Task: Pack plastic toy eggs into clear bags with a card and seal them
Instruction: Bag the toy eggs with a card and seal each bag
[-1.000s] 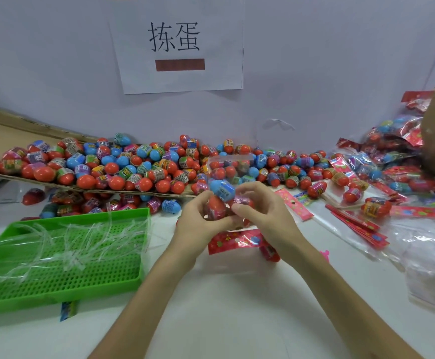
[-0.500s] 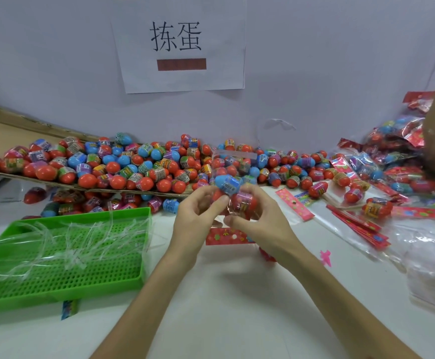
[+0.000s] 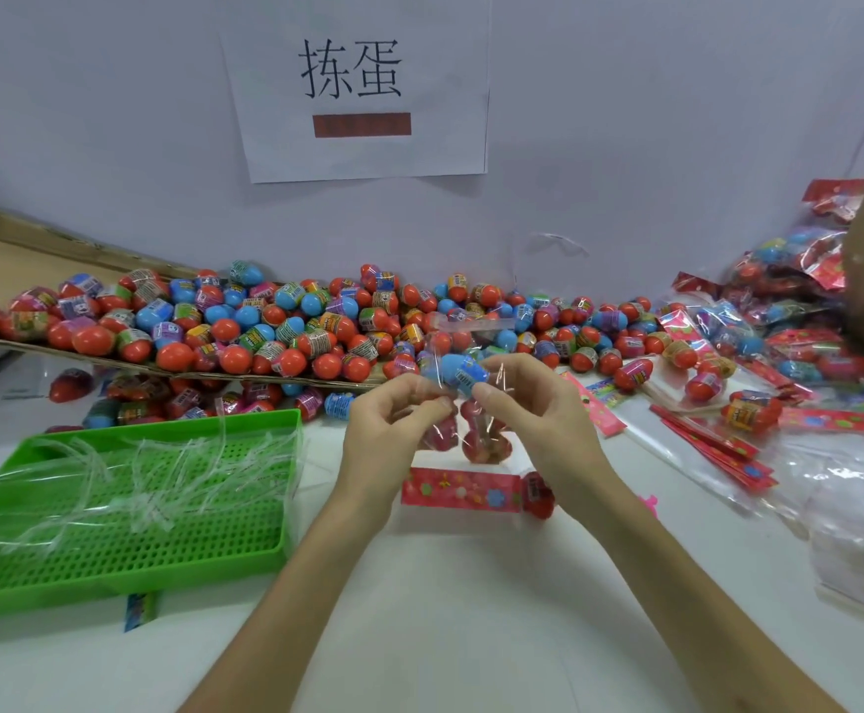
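Bare table (image 3: pixel 445 620) up front btwn forearms. Tray (image 3: pixel 111 578) at L, its R edge near the L wrist. Card (image 3: pixel 458 488) lies flat on table below the hands. L hand (image 3: pixel 393 434) & R hand (image 3: pixel 537 424) both pinch the bag (image 3: pixel 481 445), held above table w/ eggs (image 3: pixel 455 374) inside. Pile (image 3: pixel 265 331) edge just behind. Packed bags (image 3: pixel 779 295) far R.

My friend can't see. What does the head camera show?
The left hand and right hand pinch a clear bag of toy eggs above a table. On it lie a red card, a green tray at left, and an egg pile by the wall.
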Available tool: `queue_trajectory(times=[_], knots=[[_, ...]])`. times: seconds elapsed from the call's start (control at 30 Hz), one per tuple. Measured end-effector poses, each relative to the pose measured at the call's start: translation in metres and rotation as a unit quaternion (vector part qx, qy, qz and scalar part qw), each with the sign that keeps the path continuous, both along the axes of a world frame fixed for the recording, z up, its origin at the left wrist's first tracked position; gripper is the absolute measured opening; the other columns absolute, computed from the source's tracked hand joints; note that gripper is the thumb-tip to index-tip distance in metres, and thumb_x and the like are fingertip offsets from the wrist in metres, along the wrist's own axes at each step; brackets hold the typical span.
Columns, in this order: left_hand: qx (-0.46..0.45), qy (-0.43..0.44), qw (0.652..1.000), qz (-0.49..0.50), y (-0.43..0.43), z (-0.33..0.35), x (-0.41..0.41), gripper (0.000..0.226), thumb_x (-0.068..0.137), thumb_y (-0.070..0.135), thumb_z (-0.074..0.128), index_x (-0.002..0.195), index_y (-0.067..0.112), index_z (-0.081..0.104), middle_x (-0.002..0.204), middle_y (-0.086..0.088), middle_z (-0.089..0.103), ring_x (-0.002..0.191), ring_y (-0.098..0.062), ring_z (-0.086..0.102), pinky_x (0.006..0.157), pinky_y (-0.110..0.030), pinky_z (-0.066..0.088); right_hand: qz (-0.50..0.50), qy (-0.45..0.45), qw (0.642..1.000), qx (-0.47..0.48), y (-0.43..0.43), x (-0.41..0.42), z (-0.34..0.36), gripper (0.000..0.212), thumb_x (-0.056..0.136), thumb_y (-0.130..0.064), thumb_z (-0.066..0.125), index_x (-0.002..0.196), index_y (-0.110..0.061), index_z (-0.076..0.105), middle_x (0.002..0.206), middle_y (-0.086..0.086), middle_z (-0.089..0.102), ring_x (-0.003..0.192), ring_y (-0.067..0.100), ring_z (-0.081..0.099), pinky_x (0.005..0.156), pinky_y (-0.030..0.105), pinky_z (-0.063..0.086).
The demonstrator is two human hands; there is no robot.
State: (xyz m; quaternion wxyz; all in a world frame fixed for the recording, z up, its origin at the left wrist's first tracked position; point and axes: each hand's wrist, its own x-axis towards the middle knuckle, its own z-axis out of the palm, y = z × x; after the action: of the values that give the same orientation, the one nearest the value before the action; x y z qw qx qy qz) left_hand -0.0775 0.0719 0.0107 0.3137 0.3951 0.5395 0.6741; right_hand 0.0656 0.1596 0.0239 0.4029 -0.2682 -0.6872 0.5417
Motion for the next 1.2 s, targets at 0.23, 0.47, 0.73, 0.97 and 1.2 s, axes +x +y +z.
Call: queue_trajectory(times=[0.23, 0.47, 0.73, 0.97, 1.2], knots=[[-0.043, -0.013, 0.997, -0.059, 0.0, 0.001, 0.001, 0.032, 0.09, -0.008, 0.067, 0.114, 0.014, 0.07, 0.099, -0.008, 0.077, 0.084, -0.023, 0.072, 0.073, -0.038, 0.061, 0.026, 0.005, 1.0, -0.015, 0.001, 0.002, 0.0, 0.028, 0.081, -0.015, 0.073, 0.106, -0.027, 0.071, 0.101, -0.002, 0.074, 0.091, 0.021, 0.071, 0.075, 0.028, 0.058], [-0.053, -0.023, 0.994, -0.097, -0.003, 0.008, 0.005, 0.024, 0.088, 0.042, 0.072, 0.112, 0.04, 0.073, 0.108, 0.008, 0.076, 0.103, -0.013, 0.072, 0.074, -0.023, 0.057, 0.0, 0.036, 0.999, -0.003, -0.003, -0.002, 0.003, 0.014, 0.096, -0.027, 0.068, 0.109, -0.025, 0.072, 0.101, -0.013, 0.074, 0.098, 0.004, 0.07, 0.073, 0.013, 0.054], [-0.01, -0.016, 0.999, -0.04, -0.004, 0.009, 0.011, 0.021, 0.1, 0.028, 0.061, 0.107, 0.033, 0.08, 0.102, 0.0, 0.079, 0.094, -0.021, 0.076, 0.073, -0.025, 0.059, 0.005, 0.046, 0.998, -0.052, 0.002, 0.003, 0.002, 0.005, 0.084, -0.026, 0.077, 0.085, -0.028, 0.081, 0.097, -0.004, 0.076, 0.099, 0.019, 0.073, 0.07, 0.027, 0.061], [-0.004, 0.024, 0.999, -0.038, -0.002, 0.007, 0.01, 0.016, 0.098, 0.018, 0.068, 0.103, 0.03, 0.078, 0.103, 0.003, 0.078, 0.095, -0.015, 0.075, 0.074, -0.025, 0.059, -0.03, 0.037, 0.997, -0.056, 0.003, 0.003, 0.003, 0.019, 0.088, -0.018, 0.078, 0.105, -0.026, 0.072, 0.095, -0.008, 0.076, 0.095, 0.017, 0.073, 0.078, 0.028, 0.061], [0.028, -0.055, 0.997, 0.036, -0.002, 0.006, 0.001, 0.012, 0.092, 0.003, 0.07, 0.094, 0.013, 0.076, 0.091, -0.007, 0.078, 0.083, -0.014, 0.071, 0.069, -0.021, 0.053, 0.04, -0.052, 0.996, -0.066, -0.003, 0.0, 0.006, 0.021, 0.088, -0.028, 0.078, 0.107, -0.02, 0.073, 0.106, 0.003, 0.074, 0.098, 0.023, 0.073, 0.092, 0.051, 0.058]])
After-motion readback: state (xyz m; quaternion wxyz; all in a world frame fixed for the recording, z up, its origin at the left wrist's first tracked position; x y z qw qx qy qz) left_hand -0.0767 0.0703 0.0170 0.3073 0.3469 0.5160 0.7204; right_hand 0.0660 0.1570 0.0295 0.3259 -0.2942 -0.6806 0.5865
